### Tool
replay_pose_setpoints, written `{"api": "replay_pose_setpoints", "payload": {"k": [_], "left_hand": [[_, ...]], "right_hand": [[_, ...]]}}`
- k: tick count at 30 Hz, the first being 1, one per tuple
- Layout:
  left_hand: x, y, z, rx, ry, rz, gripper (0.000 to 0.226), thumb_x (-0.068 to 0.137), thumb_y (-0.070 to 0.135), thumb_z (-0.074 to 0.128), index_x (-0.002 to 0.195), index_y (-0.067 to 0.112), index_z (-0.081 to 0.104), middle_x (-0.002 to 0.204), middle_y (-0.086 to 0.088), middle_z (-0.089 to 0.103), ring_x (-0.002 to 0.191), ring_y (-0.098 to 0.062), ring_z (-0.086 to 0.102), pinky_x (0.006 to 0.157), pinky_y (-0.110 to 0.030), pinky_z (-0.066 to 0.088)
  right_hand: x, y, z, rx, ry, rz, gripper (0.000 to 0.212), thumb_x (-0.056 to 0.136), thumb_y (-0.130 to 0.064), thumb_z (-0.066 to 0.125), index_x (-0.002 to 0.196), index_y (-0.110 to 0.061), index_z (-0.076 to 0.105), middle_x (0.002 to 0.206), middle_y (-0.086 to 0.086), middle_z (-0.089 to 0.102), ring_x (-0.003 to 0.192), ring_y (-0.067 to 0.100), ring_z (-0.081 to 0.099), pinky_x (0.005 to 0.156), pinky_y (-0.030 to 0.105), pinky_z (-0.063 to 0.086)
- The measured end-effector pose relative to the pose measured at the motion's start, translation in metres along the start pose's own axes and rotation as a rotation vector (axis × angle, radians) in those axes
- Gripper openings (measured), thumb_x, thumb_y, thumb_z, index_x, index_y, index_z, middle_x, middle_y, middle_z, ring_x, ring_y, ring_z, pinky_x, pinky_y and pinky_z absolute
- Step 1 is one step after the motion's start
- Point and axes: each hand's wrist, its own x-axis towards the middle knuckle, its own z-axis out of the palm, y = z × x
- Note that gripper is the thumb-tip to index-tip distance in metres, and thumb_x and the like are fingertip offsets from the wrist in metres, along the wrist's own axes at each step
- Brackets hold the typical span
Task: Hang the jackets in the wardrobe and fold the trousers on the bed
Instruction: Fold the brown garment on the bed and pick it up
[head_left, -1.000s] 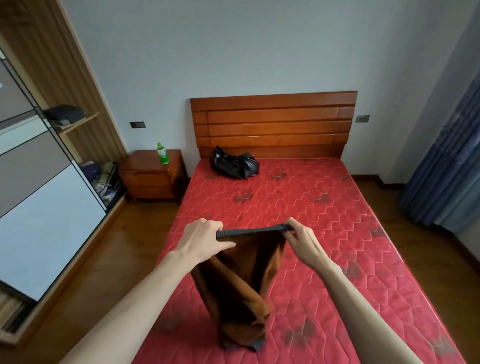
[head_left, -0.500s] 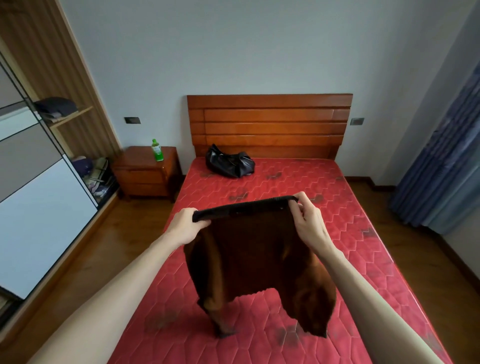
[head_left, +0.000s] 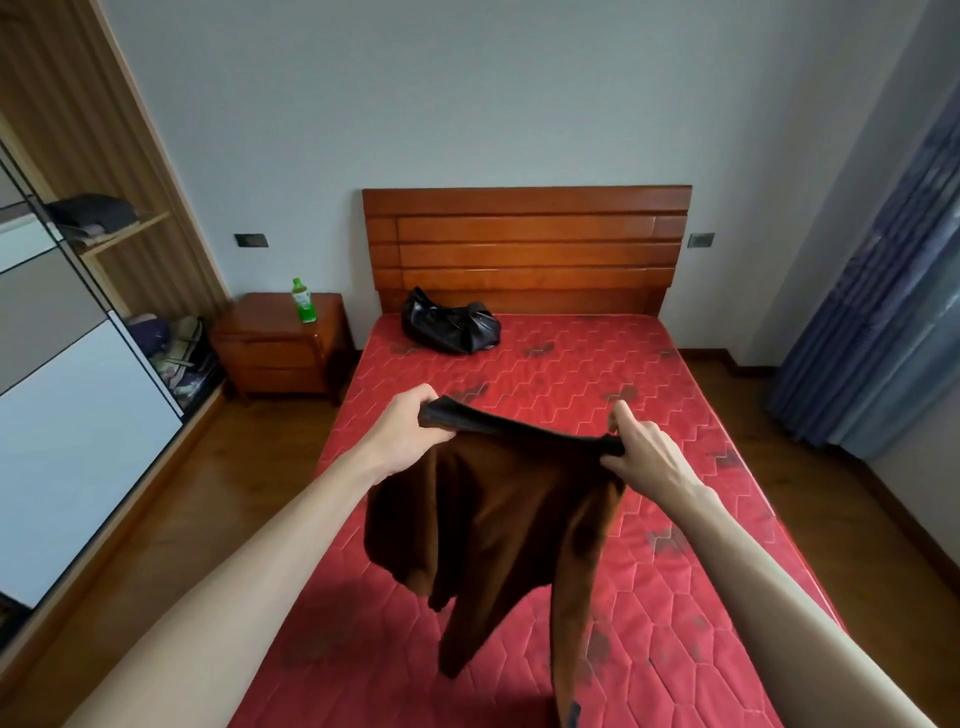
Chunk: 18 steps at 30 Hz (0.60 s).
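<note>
While both arms reach out over the foot half of the bed (head_left: 691, 613), the brown trousers (head_left: 498, 525) hang in the air above the red mattress, stretched by the dark waistband. Left hand (head_left: 402, 434): fingers curled, clamped on the waistband's left end. Right hand (head_left: 641, 452): thumb and fingers pinching the right end.

Edges: the mattress's left edge borders a strip of bare wood floor (head_left: 171, 525) running beside the wardrobe (head_left: 67, 415); its right edge borders more floor, with blue curtains (head_left: 883, 312) beyond. Mattress surface between the trousers and the headboard (head_left: 524, 249) lies open except for a black jacket (head_left: 449, 327), crumpled near the head end.

Room: nightstand (head_left: 280, 343) left of the bed, green bottle (head_left: 303, 301) upright on top. Wardrobe shelf carries folded dark clothes (head_left: 91, 215); mixed items sit lower down, indistinct.

Hidden: trouser legs twisted and overlapping; one leg cut off by the lower frame edge. Whether any leg touches the mattress, cannot tell.
</note>
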Motion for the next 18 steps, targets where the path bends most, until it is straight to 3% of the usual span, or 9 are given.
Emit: {"api": "replay_pose_setpoints", "payload": {"k": [4,8,11,13,15,18], "left_hand": [[-0.005,-0.008,0.000,0.111,-0.009,0.019,0.022,0.089,0.012,0.079,0.092,0.009,0.058,0.092,-0.012,0.070,0.092,-0.029,0.068,0.084,-0.046,0.055],[-0.012,-0.028,-0.008,0.191,0.044,-0.022,0.022,0.091,0.015,0.078,0.089,0.013,0.056,0.080,-0.005,0.069,0.073,-0.020,0.065,0.063,-0.033,0.050],[-0.016,-0.040,-0.014,0.255,0.109,-0.017,0.020,0.096,0.022,0.074,0.091,0.017,0.056,0.080,-0.005,0.069,0.071,-0.022,0.067,0.063,-0.039,0.056],[-0.018,-0.048,-0.019,0.290,0.128,-0.012,0.013,0.097,0.024,0.072,0.098,0.021,0.060,0.087,-0.004,0.071,0.080,-0.022,0.069,0.073,-0.042,0.060],[-0.019,-0.052,-0.025,0.304,0.109,-0.019,0.009,0.097,0.028,0.072,0.102,0.021,0.068,0.092,-0.001,0.072,0.085,-0.018,0.069,0.079,-0.040,0.060],[-0.019,-0.056,-0.037,0.251,0.083,-0.072,0.029,0.094,0.043,0.074,0.091,0.014,0.078,0.075,0.001,0.071,0.067,-0.015,0.065,0.062,-0.031,0.046]], "right_hand": [[0.005,-0.004,0.016,0.130,-0.056,0.210,0.014,0.087,-0.004,0.066,0.087,-0.007,0.052,0.083,0.009,0.061,0.075,0.029,0.058,0.052,0.032,0.036],[0.004,-0.018,0.028,0.422,-0.033,0.327,0.017,0.091,-0.006,0.058,0.075,-0.003,0.059,0.071,0.004,0.058,0.070,0.024,0.054,0.056,0.033,0.038],[0.003,-0.040,0.036,0.620,-0.029,0.367,0.017,0.097,-0.014,0.047,0.093,-0.011,0.063,0.087,0.004,0.065,0.079,0.021,0.056,0.070,0.038,0.046],[0.001,-0.054,0.035,0.664,-0.004,0.336,0.015,0.102,-0.024,0.045,0.107,-0.016,0.056,0.104,0.009,0.067,0.088,0.019,0.060,0.083,0.044,0.051],[-0.002,-0.063,0.023,0.694,0.034,0.221,0.014,0.100,-0.037,0.057,0.106,-0.024,0.055,0.099,0.004,0.070,0.086,0.017,0.068,0.077,0.041,0.058],[-0.001,-0.069,0.000,0.579,0.049,-0.003,0.015,0.097,-0.043,0.069,0.094,-0.028,0.066,0.081,-0.006,0.072,0.072,0.009,0.069,0.062,0.029,0.055]]}}
